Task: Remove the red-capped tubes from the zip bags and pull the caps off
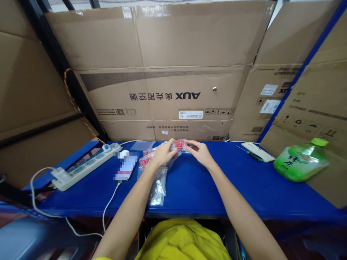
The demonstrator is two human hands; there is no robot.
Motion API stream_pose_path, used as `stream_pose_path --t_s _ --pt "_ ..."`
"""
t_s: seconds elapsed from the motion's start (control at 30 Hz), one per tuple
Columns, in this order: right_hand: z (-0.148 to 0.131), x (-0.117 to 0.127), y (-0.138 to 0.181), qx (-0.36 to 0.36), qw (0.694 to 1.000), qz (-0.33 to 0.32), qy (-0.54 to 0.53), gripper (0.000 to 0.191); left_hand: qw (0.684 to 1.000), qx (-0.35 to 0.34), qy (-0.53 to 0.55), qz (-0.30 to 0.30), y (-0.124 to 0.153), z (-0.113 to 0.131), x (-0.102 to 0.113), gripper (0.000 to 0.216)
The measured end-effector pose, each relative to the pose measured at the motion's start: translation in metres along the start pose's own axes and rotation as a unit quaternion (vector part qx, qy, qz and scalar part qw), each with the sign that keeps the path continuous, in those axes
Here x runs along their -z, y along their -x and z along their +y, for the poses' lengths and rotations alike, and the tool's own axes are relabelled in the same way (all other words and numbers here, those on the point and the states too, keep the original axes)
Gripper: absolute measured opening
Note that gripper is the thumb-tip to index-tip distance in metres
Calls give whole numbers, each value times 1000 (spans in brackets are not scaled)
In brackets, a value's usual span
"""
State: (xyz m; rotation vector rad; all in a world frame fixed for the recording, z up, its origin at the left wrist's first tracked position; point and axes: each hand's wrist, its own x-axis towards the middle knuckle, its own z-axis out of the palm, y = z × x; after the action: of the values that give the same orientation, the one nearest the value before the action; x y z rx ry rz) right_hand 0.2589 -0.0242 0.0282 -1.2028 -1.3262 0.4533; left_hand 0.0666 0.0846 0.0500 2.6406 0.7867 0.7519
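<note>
My left hand (163,153) and my right hand (199,151) meet at the back of the blue table (217,187). Both pinch a small clear plastic bag of red pieces (179,145) held between them, just above the table. Under my left wrist lies another clear bag with red pieces (145,160), and an emptier clear bag (158,187) trails toward the front edge.
A white power strip (86,167) lies at the left with cables hanging off the edge. A phone (126,166) rests beside it. At the right are a white flat device (258,151), a small screwdriver (251,153) and a green bottle (300,162) on its side. Cardboard boxes (173,72) wall in the back.
</note>
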Motion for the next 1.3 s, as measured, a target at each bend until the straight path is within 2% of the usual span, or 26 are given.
stream_pose_path --t_s 0.13,0.27,0.43,0.67,0.87,0.97,1.07,1.2,1.3 --pt "-5 2 0 -10 998 -27 -50 45 995 1 99 12 2 8 6 60" --pt "-8 3 0 -24 998 -31 -55 52 990 4 136 25 1 7 5 47" --pt "-9 1 0 -24 998 -22 -52 55 996 20 76 36 -2 6 0 42" --pt "-14 1 1 -3 1000 -2 -28 46 995 -15 95 9 -1 13 -1 40" --pt "-8 3 1 18 998 -54 -28 49 993 -2 116 14 0 12 0 51" --pt "-7 5 1 40 998 -32 24 48 993 -10 117 10 0 12 -2 41" --pt "-7 5 1 51 997 0 53 44 986 -14 165 0 0 14 -5 36" --pt "-6 3 1 39 999 -10 -9 45 978 -40 203 -20 0 18 -7 32" --pt "-3 0 1 22 999 -16 -30 45 988 -48 149 -8 0 19 -7 29"
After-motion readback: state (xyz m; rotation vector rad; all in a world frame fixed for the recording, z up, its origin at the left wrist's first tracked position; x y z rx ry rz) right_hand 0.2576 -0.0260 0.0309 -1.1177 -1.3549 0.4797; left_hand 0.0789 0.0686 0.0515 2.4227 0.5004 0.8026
